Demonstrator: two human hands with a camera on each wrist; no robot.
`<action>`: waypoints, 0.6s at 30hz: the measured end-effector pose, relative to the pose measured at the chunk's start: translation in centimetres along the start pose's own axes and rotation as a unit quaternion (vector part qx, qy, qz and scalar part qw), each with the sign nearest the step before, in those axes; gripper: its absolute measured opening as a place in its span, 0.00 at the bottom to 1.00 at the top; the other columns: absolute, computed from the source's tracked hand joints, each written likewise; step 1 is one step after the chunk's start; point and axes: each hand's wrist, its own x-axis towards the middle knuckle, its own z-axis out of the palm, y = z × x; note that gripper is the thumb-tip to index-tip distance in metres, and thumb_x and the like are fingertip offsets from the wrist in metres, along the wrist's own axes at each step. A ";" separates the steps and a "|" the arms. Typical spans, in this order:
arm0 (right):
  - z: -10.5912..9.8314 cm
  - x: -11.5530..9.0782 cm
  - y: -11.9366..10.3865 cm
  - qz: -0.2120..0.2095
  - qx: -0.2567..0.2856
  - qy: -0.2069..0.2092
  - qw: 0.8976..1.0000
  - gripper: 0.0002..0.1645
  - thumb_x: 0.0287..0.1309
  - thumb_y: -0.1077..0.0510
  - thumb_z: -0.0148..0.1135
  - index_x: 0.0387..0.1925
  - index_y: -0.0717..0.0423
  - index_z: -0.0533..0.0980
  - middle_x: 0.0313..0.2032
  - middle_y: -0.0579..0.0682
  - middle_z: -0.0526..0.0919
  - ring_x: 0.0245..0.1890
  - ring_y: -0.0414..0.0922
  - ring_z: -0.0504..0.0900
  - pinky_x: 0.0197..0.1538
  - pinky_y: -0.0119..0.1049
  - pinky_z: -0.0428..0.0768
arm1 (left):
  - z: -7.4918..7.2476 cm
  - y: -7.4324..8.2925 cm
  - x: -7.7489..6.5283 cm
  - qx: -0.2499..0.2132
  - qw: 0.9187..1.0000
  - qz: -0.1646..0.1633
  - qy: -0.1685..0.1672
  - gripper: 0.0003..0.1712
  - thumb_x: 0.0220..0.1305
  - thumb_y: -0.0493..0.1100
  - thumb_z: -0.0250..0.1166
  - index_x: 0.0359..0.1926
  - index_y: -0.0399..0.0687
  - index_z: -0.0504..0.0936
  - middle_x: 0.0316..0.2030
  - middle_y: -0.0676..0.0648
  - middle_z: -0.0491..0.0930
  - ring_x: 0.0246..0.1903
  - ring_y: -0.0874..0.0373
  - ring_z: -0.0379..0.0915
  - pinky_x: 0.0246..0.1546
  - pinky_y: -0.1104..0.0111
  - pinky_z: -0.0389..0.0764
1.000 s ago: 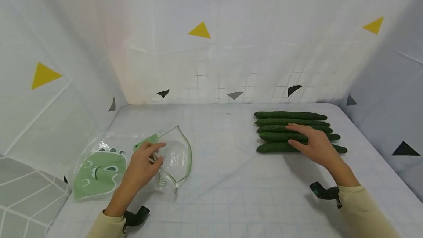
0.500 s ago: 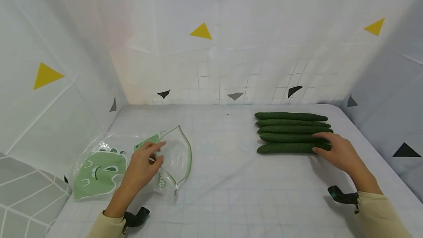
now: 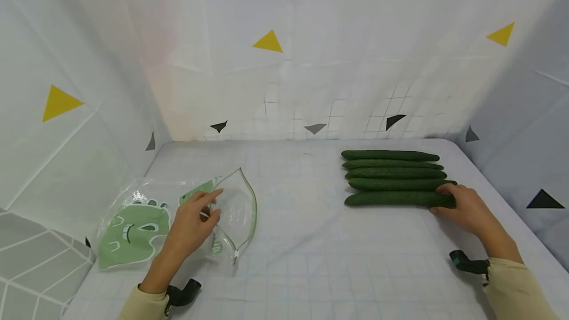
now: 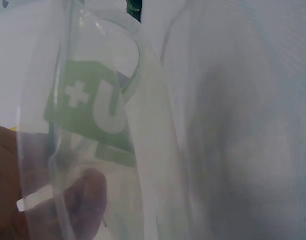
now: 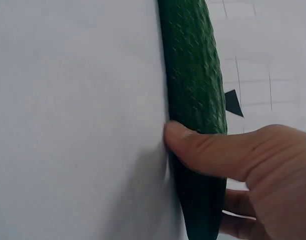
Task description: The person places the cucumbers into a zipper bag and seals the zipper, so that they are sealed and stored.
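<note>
Several long green cucumbers lie side by side at the right of the table in the head view. My right hand [image 3: 467,211] grips the right end of the nearest cucumber [image 3: 391,199]. In the right wrist view its thumb [image 5: 202,147] lies across that cucumber [image 5: 195,75], with fingers on the far side. At the left, a clear zip bag [image 3: 133,233] with a green cartoon print lies on the table, its green-edged mouth spread wide. My left hand [image 3: 191,223] holds the bag by its mouth; in the left wrist view the fingers show through the clear film [image 4: 38,110].
A white gridded cloth covers the table [image 3: 302,260]. White sheets with yellow and dark triangles [image 3: 268,42] stand behind and at both sides. A dark wrist camera [image 3: 467,263] sits at the right sleeve, another camera [image 3: 184,292] at the left.
My right hand has moved right and down from above the cucumbers to the right end of the nearest one and has taken hold there. The left hand and bag stay still.
</note>
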 end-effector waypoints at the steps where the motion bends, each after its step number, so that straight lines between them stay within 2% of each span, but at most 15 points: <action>1: 0.0 -0.1 0.2 -0.012 -0.001 -0.001 1.000 0.32 0.51 0.59 0.81 0.53 0.72 0.77 0.46 0.76 0.78 0.49 0.76 0.73 0.48 0.73 0.72 | 0.0 0.0 0.0 -0.001 1.000 -0.002 -0.001 0.25 0.64 0.29 0.67 0.63 0.40 0.83 0.41 0.43 0.80 0.32 0.60 0.79 0.33 0.65 0.86; 6: -0.2 -0.7 0.6 -0.053 -0.007 -0.010 0.998 0.32 0.49 0.55 0.84 0.52 0.68 0.83 0.48 0.72 0.80 0.49 0.72 0.76 0.47 0.70 0.75 | 0.1 0.1 -0.1 -0.002 1.000 -0.013 -0.003 0.27 0.66 0.30 0.67 0.65 0.42 0.82 0.42 0.43 0.81 0.33 0.60 0.79 0.34 0.64 0.87; 13: -0.3 -1.3 -0.2 -0.059 0.007 0.026 0.998 0.34 0.50 0.55 0.83 0.56 0.66 0.82 0.51 0.72 0.83 0.51 0.74 0.78 0.47 0.70 0.76 | 0.2 -0.1 -0.1 0.003 1.000 -0.019 -0.009 0.28 0.66 0.31 0.67 0.67 0.41 0.80 0.43 0.44 0.81 0.33 0.60 0.80 0.36 0.63 0.87; 18: -0.2 -1.3 -1.0 -0.068 0.028 0.043 0.996 0.33 0.52 0.55 0.82 0.57 0.66 0.82 0.51 0.71 0.83 0.48 0.71 0.81 0.45 0.69 0.77 | 0.2 -0.1 -0.2 0.005 1.000 -0.019 -0.011 0.28 0.66 0.31 0.68 0.67 0.40 0.79 0.43 0.44 0.81 0.34 0.59 0.80 0.36 0.62 0.87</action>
